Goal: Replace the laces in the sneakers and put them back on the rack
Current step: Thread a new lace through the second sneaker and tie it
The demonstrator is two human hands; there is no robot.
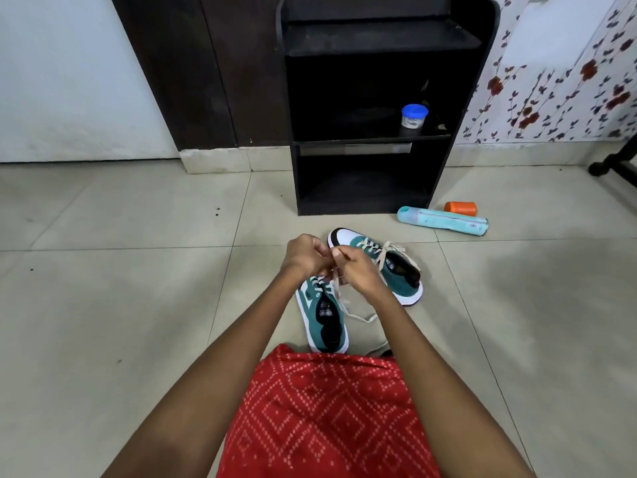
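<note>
Both hands were bunched together right over the nearer sneaker (325,322), which sat on the floor tiles just in front of the person's lap. The left hand (305,257) had its fingers curled and looked to be pinching the cream lace (359,318). The right hand (360,272) was curled on that lace too, though which bit each one held was hard to make out. My take: keep both ends even and pull snug at every eyelet pair before moving up, or it'd end lopsided. The other sneaker (400,274) lay just behind, lace ends loose, with the black rack (462,98) beyond.
</note>
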